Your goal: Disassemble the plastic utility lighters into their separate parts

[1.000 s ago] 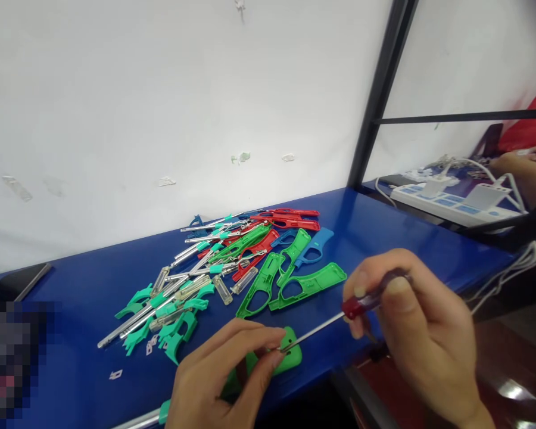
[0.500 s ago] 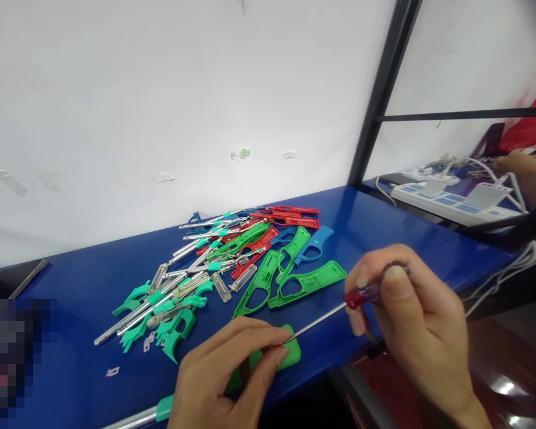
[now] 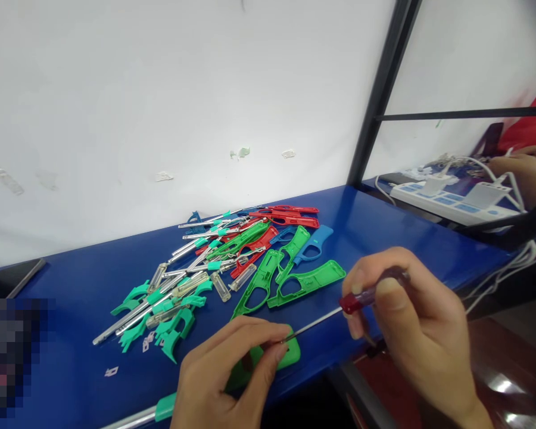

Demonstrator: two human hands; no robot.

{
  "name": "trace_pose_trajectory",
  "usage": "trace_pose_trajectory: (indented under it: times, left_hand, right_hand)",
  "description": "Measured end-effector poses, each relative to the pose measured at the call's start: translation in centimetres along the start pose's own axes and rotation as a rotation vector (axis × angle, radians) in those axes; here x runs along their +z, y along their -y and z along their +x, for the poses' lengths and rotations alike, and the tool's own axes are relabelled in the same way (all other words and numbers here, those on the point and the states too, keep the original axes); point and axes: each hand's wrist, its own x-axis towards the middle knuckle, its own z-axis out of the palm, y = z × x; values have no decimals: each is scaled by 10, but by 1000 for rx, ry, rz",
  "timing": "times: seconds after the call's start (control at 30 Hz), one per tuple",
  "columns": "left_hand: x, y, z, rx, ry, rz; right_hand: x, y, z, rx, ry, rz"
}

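Note:
My right hand [image 3: 411,333] is wrapped round the dark red handle of a screwdriver [image 3: 315,324], whose thin shaft slants down to the left. The tip meets the thumb and forefinger of my left hand [image 3: 232,369], which pinch close around it. Under those fingers lies a green utility lighter [image 3: 291,353], gripped by the left hand. A silver tube with a teal collar [image 3: 164,407] sticks out left of that hand, seemingly from the same lighter. Whether a screw sits at the tip is hidden by the fingertips.
On the blue table [image 3: 71,286] lie green casing halves [image 3: 310,282], red casing pieces [image 3: 295,218], metal tubes with teal collars [image 3: 138,307], clear fuel tanks [image 3: 221,286] and teal triggers [image 3: 176,333]. A power strip [image 3: 455,202] and another person's hand [image 3: 518,170] appear at right.
The screwdriver handle has turned slightly and shifted a little left and down in my right hand. My left hand keeps its pinch in nearly the same place.

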Motion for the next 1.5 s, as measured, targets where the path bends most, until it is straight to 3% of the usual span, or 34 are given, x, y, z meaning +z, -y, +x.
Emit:
trace_pose_trajectory:
  times: [0.13, 0.27, 0.47, 0.83, 1.0, 1.23, 1.33, 1.4, 1.5]
  left_hand:
    - [2, 3, 1, 37, 4, 63]
    - [6, 10, 3, 27, 85, 130]
    - [14, 19, 0, 85, 121, 193]
    - [14, 19, 4, 77, 175, 197]
    - [13, 12, 3, 168, 173, 244]
    - [4, 23, -10, 348, 293, 592]
    - [-1, 35, -24, 421, 237, 789]
    - [-5, 41, -32, 453, 170, 887]
    - [-12, 44, -39, 463, 177, 947]
  right_hand:
    - [7, 11, 12, -51, 35, -60]
    - [17, 22, 24, -109, 126, -142]
    - [24, 15, 26, -106, 258, -210]
    - [27, 9, 24, -63, 321, -223]
    - [26, 8, 24, -128, 279, -162]
    - [39, 0, 19, -209, 244, -40]
    - [40, -4, 18, -273, 282, -8]
    - [40, -6, 18, -261, 343, 36]
    - [42, -8, 20, -212, 434, 189]
